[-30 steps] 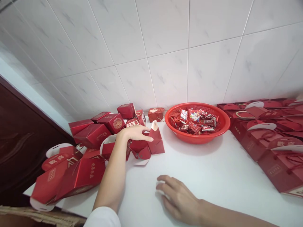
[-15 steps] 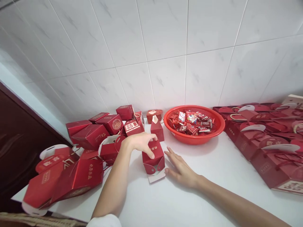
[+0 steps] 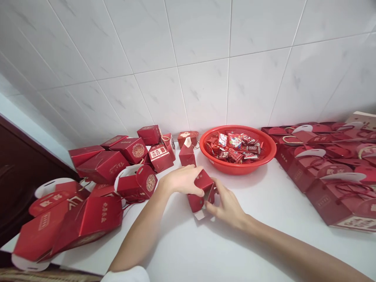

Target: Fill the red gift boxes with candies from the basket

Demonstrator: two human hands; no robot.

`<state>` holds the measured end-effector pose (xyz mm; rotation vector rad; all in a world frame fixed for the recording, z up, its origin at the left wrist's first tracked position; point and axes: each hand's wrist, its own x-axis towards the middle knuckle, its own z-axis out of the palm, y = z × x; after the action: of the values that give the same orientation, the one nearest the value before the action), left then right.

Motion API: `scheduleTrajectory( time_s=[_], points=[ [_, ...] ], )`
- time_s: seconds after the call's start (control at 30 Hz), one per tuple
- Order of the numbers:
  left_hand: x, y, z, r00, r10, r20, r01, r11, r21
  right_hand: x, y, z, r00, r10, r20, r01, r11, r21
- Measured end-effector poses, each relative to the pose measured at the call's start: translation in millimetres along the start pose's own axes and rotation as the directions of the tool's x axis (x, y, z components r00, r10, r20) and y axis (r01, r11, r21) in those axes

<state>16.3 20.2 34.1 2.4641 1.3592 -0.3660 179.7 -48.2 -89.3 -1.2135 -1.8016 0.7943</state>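
A small red cardboard gift box [image 3: 205,180] with gold lettering stands tilted on the white table, its side flaps loose toward me. My left hand [image 3: 183,181] grips it from the left and above, thumb across the near edge. From the right, my right hand [image 3: 227,203] has its fingers on the box's right side and its thumb at the near flaps. A pale flap [image 3: 199,214] sticks out at the bottom. Just behind stands a narrow red box [image 3: 187,154] with a pointed top.
A red plastic basket [image 3: 243,169] of wrapped sweets [image 3: 235,149] stands behind my right hand. Several red boxes [image 3: 102,166] are heaped at the left. Rows of red handled boxes [image 3: 320,196] fill the right side. A tiled wall [image 3: 202,90] closes the back.
My right hand has moved in from beside the box and now grips its right side. The box has turned and tilted, with my left hand still on it.
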Motion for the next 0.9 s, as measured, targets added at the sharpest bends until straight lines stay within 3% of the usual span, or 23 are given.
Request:
scheduleTrajectory(
  time_s=[0.1,0.27,0.33,0.43,0.53,0.67,0.9],
  points=[
    [5.9,-18.1,-8.4,0.998,0.065,0.017,-0.062,0.988,-0.139,8.9,-6.6,-21.2,0.997,-0.061,-0.040,0.066,0.990,0.123],
    [19.4,-37.9,-10.9,0.976,0.208,-0.059,-0.214,0.897,-0.387,23.1,-20.8,-55.4,0.990,0.031,-0.141,0.000,0.977,0.214],
    [22.0,-29.9,-8.2,0.963,0.219,-0.159,-0.266,0.877,-0.400,25.5,-24.0,-64.3,0.985,0.078,-0.156,-0.042,0.975,0.217],
    [20.7,-5.7,-2.0,0.907,0.266,-0.325,-0.380,0.849,-0.366,26.3,-26.2,-72.9,0.977,0.139,-0.160,-0.105,0.974,0.203],
    [16.8,17.8,5.6,0.882,0.256,-0.396,-0.378,0.886,-0.268,26.0,-26.9,-78.1,0.978,0.140,-0.157,-0.117,0.983,0.143],
    [10.4,24.8,5.1,0.925,0.279,-0.257,-0.329,0.927,-0.177,25.8,-24.9,-83.7,0.986,0.102,-0.131,-0.097,0.994,0.046],
    [-3.8,-4.1,-14.5,0.954,0.290,-0.079,-0.300,0.937,-0.182,24.8,-15.3,-90.5,0.994,0.038,-0.099,-0.056,0.982,-0.179]
  ],
)
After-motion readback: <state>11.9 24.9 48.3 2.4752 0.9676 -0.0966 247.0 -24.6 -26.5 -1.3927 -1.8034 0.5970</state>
